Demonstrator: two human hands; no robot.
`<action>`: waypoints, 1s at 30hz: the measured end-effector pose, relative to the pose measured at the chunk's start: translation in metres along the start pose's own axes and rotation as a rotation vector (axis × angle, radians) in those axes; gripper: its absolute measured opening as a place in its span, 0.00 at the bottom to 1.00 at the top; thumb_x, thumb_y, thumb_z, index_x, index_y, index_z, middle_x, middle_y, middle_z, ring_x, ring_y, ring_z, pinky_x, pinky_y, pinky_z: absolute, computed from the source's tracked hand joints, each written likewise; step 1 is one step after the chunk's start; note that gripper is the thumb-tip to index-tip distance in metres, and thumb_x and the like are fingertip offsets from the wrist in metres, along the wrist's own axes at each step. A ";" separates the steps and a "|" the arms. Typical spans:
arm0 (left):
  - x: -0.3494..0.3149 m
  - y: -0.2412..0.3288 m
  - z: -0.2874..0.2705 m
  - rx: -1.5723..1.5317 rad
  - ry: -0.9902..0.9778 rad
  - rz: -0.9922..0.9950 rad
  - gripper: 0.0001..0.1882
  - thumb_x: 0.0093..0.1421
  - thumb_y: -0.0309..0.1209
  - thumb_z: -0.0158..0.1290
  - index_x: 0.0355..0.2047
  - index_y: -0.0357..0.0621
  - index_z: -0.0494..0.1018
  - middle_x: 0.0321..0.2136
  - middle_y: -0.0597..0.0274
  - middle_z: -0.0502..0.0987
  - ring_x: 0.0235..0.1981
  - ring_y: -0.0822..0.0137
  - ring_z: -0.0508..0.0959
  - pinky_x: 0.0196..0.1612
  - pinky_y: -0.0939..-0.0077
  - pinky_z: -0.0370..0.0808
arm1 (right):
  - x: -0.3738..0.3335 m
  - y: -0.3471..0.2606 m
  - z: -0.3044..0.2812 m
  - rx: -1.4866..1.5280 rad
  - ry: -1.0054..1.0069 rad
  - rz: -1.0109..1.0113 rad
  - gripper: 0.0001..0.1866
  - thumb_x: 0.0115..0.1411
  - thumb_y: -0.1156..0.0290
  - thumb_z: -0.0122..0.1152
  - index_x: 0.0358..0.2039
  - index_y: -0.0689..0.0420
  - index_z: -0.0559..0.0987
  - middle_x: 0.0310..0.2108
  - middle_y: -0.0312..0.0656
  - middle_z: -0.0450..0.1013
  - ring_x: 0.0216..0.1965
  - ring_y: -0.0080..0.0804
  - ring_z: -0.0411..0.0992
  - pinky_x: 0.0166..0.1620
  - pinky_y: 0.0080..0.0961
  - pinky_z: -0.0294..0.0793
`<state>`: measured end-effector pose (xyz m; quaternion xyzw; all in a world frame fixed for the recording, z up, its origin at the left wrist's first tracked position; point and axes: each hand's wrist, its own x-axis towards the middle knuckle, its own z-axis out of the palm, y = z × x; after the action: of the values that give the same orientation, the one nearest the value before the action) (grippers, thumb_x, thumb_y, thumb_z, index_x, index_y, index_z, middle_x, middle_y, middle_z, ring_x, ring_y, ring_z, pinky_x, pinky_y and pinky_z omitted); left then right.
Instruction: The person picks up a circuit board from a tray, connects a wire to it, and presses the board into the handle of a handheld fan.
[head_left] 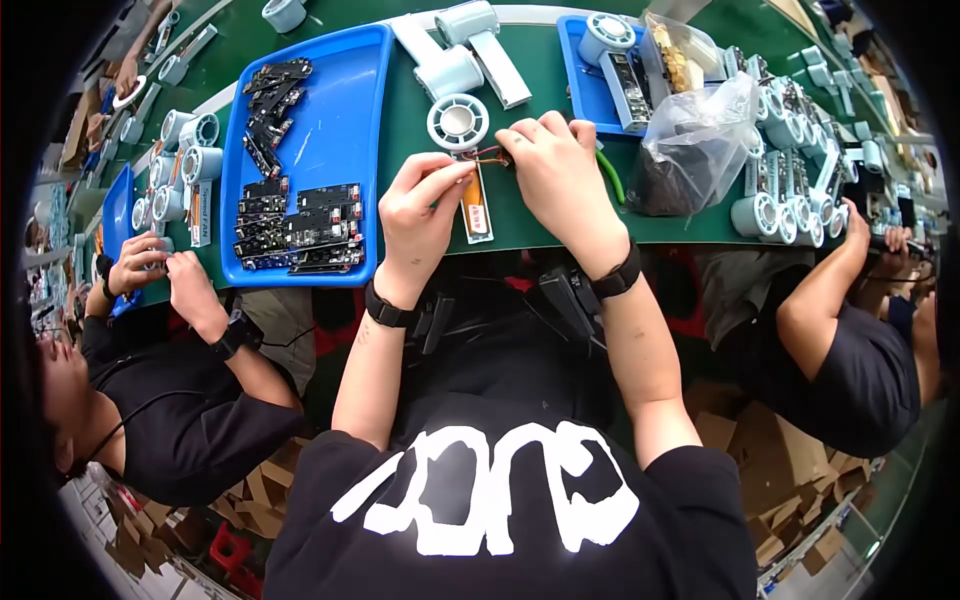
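Observation:
In front of me lies a light-blue handheld fan with a round head and an open handle. An orange battery sits in the handle. Thin red and dark wires stretch between my hands just below the fan head. My right hand is closed, its fingertips pinching the wires beside a small dark part. Thumb and forefinger of my left hand are pressed together over the top of the handle; what they grip is hidden.
A blue tray of black circuit boards stands left. More fan housings lie beyond. Right are another blue tray, a plastic bag of dark pieces, a green tool and rows of fans. People work on both sides.

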<state>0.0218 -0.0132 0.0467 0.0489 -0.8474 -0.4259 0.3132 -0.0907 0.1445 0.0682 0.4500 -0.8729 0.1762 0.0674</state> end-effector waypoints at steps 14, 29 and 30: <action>0.001 0.003 0.009 -0.165 0.023 -0.118 0.08 0.56 0.17 0.63 0.37 0.36 0.83 0.32 0.58 0.84 0.31 0.68 0.84 0.34 0.77 0.80 | -0.017 -0.003 -0.013 0.443 0.006 0.243 0.09 0.65 0.72 0.61 0.44 0.60 0.78 0.21 0.43 0.73 0.21 0.38 0.72 0.27 0.30 0.70; 0.006 0.009 0.015 -0.040 -0.019 0.057 0.06 0.52 0.21 0.66 0.32 0.40 0.82 0.30 0.57 0.83 0.31 0.62 0.84 0.33 0.74 0.80 | -0.035 -0.027 0.016 0.506 0.333 0.395 0.14 0.71 0.72 0.54 0.54 0.63 0.76 0.28 0.44 0.76 0.26 0.25 0.72 0.31 0.28 0.71; 0.007 0.009 0.017 -0.046 -0.026 0.067 0.06 0.52 0.21 0.66 0.32 0.41 0.82 0.30 0.57 0.82 0.30 0.61 0.83 0.32 0.73 0.80 | -0.035 -0.028 0.016 0.504 0.326 0.391 0.14 0.71 0.72 0.54 0.54 0.63 0.76 0.28 0.44 0.76 0.26 0.25 0.72 0.31 0.28 0.71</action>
<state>0.0081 0.0020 0.0495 0.0075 -0.8426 -0.4351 0.3172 -0.0470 0.1506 0.0503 0.2431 -0.8493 0.4650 0.0578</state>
